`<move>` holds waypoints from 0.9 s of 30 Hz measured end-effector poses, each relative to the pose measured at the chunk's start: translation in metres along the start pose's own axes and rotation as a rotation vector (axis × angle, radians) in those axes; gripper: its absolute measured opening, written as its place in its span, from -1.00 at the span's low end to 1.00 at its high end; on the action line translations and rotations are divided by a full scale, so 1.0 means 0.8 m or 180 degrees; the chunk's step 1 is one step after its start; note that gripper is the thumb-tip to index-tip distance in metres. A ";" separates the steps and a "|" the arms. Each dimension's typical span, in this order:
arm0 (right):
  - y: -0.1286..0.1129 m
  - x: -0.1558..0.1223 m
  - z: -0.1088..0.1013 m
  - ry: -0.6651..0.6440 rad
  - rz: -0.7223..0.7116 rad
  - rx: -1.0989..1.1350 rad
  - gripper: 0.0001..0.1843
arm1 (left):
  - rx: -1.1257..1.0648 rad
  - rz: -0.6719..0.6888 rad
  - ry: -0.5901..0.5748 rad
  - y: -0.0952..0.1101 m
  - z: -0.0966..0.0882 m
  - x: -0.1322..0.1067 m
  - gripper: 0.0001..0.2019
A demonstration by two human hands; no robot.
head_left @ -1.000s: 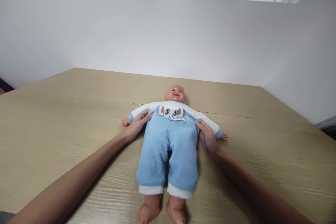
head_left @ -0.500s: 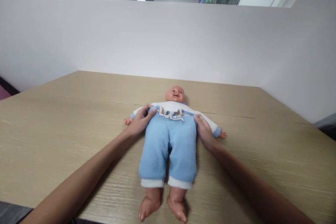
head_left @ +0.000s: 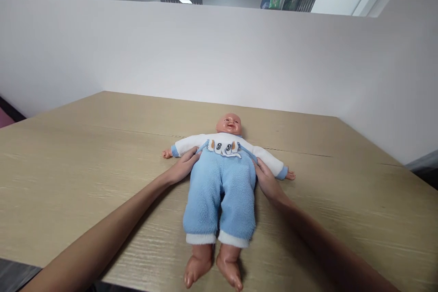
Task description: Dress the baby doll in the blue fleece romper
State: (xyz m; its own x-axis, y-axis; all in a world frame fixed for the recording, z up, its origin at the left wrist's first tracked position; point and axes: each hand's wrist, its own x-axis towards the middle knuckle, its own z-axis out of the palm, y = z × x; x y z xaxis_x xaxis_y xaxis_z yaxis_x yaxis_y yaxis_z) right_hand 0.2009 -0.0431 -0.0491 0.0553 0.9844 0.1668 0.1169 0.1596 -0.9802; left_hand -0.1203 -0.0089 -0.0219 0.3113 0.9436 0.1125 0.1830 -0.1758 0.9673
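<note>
A baby doll lies on its back on the wooden table, head away from me, bare feet toward me. It wears a white top and light blue fleece trousers with white cuffs and thin shoulder straps. My left hand pinches the trousers' waist at the doll's side under its arm. On the opposite side my right hand grips the waist of the trousers in the same way. Both forearms reach in from the bottom of the view.
White partition walls stand behind and to the right of the table. The table's near edge shows at the lower left. Ceiling lights and a dark window frame appear above the partition.
My left hand has slid down from the strap area to the side of the waist. The doll sits slightly straighter, and both of its arms now show more fully.
</note>
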 end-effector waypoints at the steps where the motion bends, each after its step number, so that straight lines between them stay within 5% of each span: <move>1: 0.005 0.003 0.002 0.0081 0.0094 0.0138 -0.54 | -0.0166 -0.0057 0.0055 -0.001 0.004 0.001 -0.57; 8: 0.023 0.021 0.013 0.0396 0.0409 0.0599 -0.34 | -0.1464 -0.0253 0.0406 -0.020 0.030 0.010 -0.46; 27: 0.024 0.023 0.008 0.0009 0.0241 0.0730 -0.41 | -0.0669 0.0078 0.0228 -0.026 0.008 0.023 -0.50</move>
State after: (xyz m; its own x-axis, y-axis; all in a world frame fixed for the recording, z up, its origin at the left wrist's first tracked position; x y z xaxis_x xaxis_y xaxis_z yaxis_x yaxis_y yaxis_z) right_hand 0.1977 -0.0216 -0.0655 0.0582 0.9941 0.0920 -0.1160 0.0983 -0.9884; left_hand -0.1123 0.0102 -0.0415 0.2450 0.9586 0.1452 -0.0246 -0.1435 0.9893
